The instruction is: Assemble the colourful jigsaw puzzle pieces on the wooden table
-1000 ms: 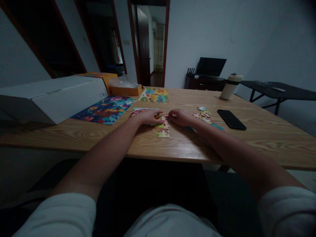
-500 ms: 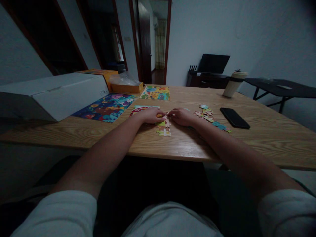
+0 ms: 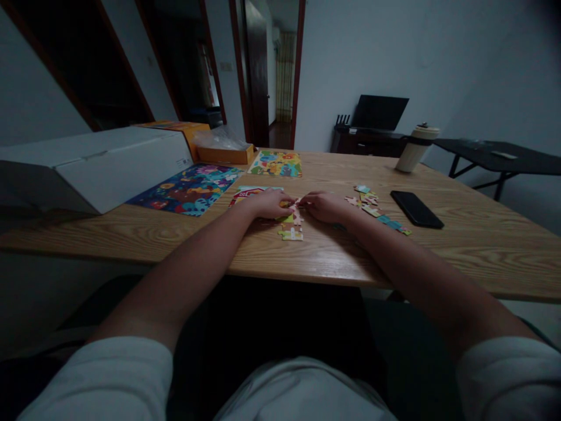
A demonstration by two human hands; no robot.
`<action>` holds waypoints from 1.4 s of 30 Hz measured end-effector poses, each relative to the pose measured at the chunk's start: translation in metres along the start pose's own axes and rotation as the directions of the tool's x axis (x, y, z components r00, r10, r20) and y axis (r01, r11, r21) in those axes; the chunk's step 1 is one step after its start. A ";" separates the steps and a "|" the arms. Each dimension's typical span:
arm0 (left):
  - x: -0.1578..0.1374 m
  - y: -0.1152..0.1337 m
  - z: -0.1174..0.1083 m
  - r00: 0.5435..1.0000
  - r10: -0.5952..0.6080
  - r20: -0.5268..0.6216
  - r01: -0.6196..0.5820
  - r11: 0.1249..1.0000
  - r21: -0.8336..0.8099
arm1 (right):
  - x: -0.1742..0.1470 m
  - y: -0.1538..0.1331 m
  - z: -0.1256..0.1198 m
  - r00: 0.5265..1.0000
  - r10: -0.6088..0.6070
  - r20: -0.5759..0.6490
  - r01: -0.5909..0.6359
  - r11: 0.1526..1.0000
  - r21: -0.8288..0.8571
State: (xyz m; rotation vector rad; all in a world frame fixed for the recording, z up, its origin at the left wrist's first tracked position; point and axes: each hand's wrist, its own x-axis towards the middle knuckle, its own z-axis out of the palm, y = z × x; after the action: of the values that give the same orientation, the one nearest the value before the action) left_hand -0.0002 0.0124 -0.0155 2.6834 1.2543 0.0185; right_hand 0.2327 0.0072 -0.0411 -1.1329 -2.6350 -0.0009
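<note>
Joined jigsaw puzzle pieces (image 3: 291, 234) in pink, yellow-green and white lie on the table in front of me, partly under my fingers. My left hand (image 3: 268, 204) is curled over their left side, thumb and fingers closed on the pieces. From the right, my right hand (image 3: 326, 206) meets it with bent fingertips pinching at the puzzle's upper edge; the small jigsaw piece there is mostly hidden. A red and white printed section (image 3: 249, 193) shows behind my left hand. To the right of my right hand lie several loose puzzle pieces (image 3: 369, 202), some pink, some teal.
A black phone (image 3: 416, 209) and a cream tumbler (image 3: 416, 153) are on the right. On the left are a white box (image 3: 127, 166), a dark blue picture sheet (image 3: 188, 188) and an orange tray (image 3: 228, 156) with clear plastic. A yellow picture sheet (image 3: 276, 164) lies farther back.
Both hands stay at the same puzzle spot, with only slight finger movement. The loose pieces have not moved.
</note>
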 end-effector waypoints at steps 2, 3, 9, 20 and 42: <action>0.000 0.000 0.001 1.000 0.002 -0.015 -0.002 1.000 0.022 | 0.000 -0.004 -0.002 1.000 0.022 0.003 -0.022 0.999 -0.038; 0.001 0.001 0.001 1.000 0.002 -0.022 -0.001 0.999 0.037 | -0.001 -0.006 -0.003 1.000 0.031 0.006 -0.031 0.998 -0.053; 0.001 0.009 -0.001 0.999 -0.040 -0.009 0.040 0.996 0.078 | -0.001 -0.009 -0.005 0.998 0.070 0.007 -0.070 0.997 -0.021; 0.000 0.013 -0.004 0.999 -0.050 -0.001 0.050 0.993 0.109 | -0.004 0.000 0.000 0.998 -0.046 0.037 0.046 0.999 0.008; -0.001 0.002 -0.005 0.999 0.040 -0.004 -0.039 0.996 0.078 | -0.026 0.011 -0.030 0.957 0.222 0.186 -0.253 0.954 0.160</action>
State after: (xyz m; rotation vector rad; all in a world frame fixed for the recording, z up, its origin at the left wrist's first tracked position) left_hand 0.0001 0.0114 -0.0105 2.7757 1.2279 -0.0186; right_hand 0.2651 -0.0062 -0.0197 -1.4314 -2.5530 0.3917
